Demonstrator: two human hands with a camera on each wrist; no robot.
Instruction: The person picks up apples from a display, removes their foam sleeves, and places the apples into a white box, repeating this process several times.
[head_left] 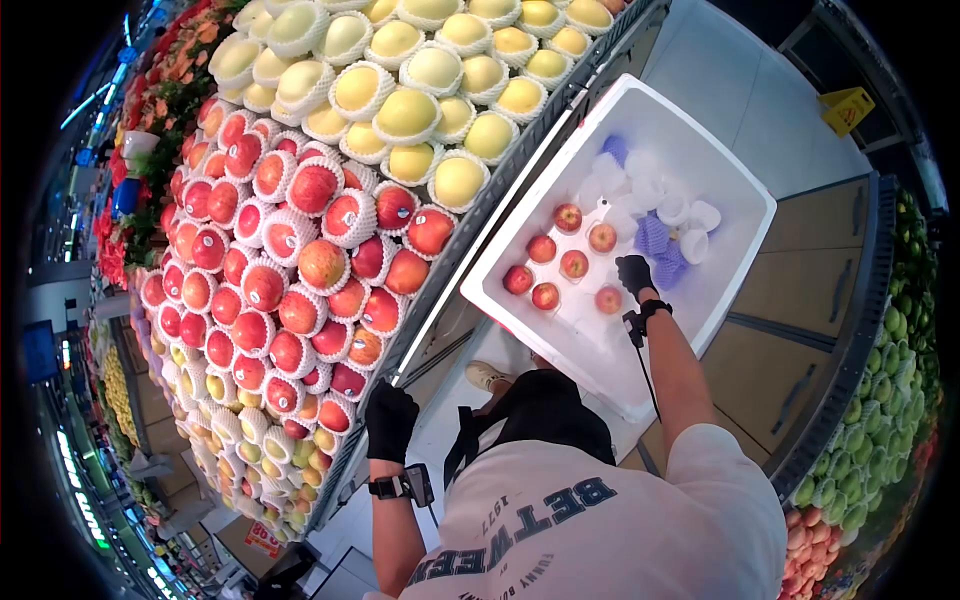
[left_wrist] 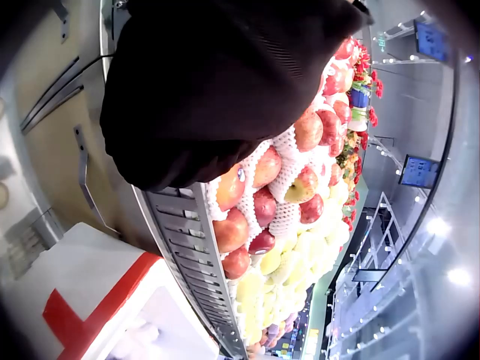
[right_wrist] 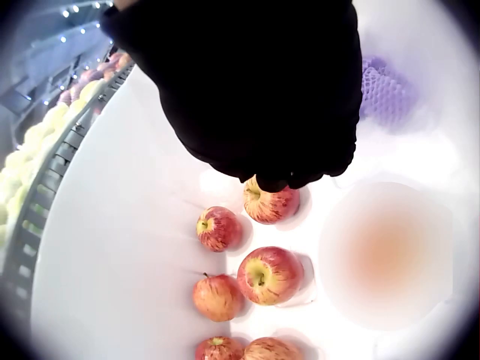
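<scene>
In the head view my black-gloved left hand [head_left: 391, 420] is loosely curled beside the rail [head_left: 405, 345] of the fruit display, no object visible in it. The left wrist view shows that glove [left_wrist: 217, 90] over the rail; whether it touches is unclear. My gloved right hand [head_left: 636, 275] is inside a white foam box [head_left: 760, 200], above several loose red apples [head_left: 574, 264]. In the right wrist view the curled fingertips of the glove [right_wrist: 262, 97] partly overlap an apple [right_wrist: 271, 204]; contact or a grip cannot be made out. A blurred orange round shape [right_wrist: 386, 255] lies lower right.
White and purple foam nets [head_left: 652, 235] lie at the box's far right. Netted red apples [head_left: 265, 285] and yellow fruit [head_left: 408, 115] fill the display to the left. Cabinets [head_left: 790, 310] and green fruit [head_left: 880, 400] stand right; a yellow floor sign [head_left: 846, 110] is farther off.
</scene>
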